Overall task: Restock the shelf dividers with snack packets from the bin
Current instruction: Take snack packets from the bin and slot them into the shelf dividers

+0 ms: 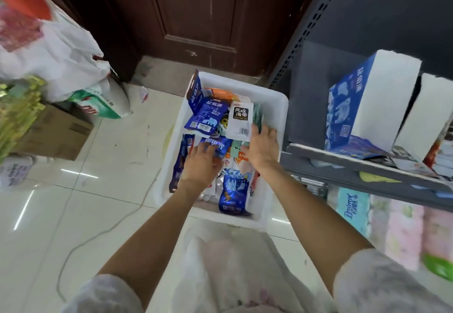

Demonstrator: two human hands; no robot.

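A white plastic bin [274, 102] stands on the floor, holding several snack packets. Among them are blue packets [204, 116], a white packet with a black label [239, 121] and a green packet [257, 113]. My left hand [199, 165] reaches into the bin's middle, its fingers curled over the edge of a blue packet [219, 144]. My right hand [263, 144] lies flat on the packets by the bin's right wall, fingertips touching the green packet. On the grey shelf [343, 159] at right stands a blue-and-white display box [362, 106], with a white one [426, 119] beside it.
A brown door [196, 18] is behind the bin. White bags [61, 53] and a cardboard box [58, 133] sit at left on the glossy tiles, where a thin cable [103, 231] trails. Tissue packs [392, 231] fill the lower shelf. A white bag [232, 268] lies below my arms.
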